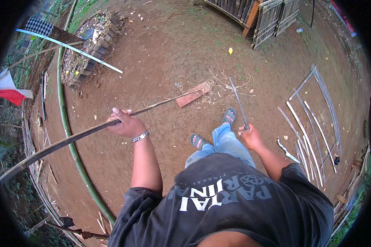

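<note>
Head view: left hand (128,124), fingers curled round long brown strip (70,139); right hand (250,135), fingers closed on long blade (238,101).

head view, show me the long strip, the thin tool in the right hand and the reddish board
Long strip (90,131), head view: on its broad dark length.
Thin tool (239,102), head view: on the middle of its shaft.
Reddish board (189,99), head view: on its bare surface beside the strip.

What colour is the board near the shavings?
The board is reddish brown, best seen in the head view.
</note>
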Tool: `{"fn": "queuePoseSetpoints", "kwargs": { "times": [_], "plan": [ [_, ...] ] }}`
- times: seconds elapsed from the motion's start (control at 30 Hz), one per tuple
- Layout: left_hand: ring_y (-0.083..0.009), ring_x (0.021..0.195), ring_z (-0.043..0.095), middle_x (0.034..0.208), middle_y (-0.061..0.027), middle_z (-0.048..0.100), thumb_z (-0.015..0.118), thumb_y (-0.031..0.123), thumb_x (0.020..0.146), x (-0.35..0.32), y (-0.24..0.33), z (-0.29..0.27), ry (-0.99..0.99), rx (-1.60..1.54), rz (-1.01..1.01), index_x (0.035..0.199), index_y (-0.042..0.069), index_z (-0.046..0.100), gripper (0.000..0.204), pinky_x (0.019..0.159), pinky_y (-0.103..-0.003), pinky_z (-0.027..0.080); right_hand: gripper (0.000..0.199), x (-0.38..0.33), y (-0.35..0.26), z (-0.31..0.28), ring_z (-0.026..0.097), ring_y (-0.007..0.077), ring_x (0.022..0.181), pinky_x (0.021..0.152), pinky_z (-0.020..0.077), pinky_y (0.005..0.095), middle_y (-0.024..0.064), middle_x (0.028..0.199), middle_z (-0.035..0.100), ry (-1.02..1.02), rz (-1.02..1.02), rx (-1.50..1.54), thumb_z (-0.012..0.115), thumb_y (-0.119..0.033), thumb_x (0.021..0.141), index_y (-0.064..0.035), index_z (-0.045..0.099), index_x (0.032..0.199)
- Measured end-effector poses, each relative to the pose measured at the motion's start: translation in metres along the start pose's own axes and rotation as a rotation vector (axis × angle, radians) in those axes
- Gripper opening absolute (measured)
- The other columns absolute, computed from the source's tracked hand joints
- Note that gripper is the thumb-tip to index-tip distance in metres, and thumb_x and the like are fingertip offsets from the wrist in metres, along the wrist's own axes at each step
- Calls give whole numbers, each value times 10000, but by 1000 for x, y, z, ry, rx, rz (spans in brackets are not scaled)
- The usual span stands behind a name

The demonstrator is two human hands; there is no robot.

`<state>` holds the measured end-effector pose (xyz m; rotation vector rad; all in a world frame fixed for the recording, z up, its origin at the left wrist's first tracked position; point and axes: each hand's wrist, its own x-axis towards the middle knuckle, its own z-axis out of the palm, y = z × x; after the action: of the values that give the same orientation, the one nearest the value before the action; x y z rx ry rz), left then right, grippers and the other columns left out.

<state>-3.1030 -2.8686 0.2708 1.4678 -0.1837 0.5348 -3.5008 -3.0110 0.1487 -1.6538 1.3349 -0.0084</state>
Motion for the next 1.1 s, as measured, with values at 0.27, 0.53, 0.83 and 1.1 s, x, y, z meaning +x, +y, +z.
{"fn": "queuePoseSetpoints", "kwargs": {
  "times": [0.27,0.53,0.83,1.1],
  "plan": [
    [-207,776,672,818,-118,622,569,218,964,25,20,2,-207,-36,168,1001,38,465,211,651,-306,577,330,48,-22,16,649,322,869,772,494,413,142,907,672,-148,26,-147,751,-215,780,-41,568,993],
    [-93,476,462,637,10,473,478,625,916,42,59,4,-185,-318,52,823,125,563,516,405,-226,382,409,124,-19,68,636,394,927,795,504,463,214,950,655,-294,-14,-141,730,-319,772,-26,570,1008],
    [-121,563,377,655,5,399,486,517,949,3,88,31,-547,-509,-47,777,120,518,435,552,-279,318,266,149,-105,137,648,406,773,685,513,497,200,796,651,-460,-395,2,669,-220,804,-51,571,985],
    [-147,540,425,699,-20,504,418,584,943,15,87,40,-670,-457,-12,834,62,601,564,524,-298,355,253,252,-14,196,650,402,865,764,510,507,201,883,668,-510,12,-81,613,-149,800,-58,585,1035]
  ]
}}
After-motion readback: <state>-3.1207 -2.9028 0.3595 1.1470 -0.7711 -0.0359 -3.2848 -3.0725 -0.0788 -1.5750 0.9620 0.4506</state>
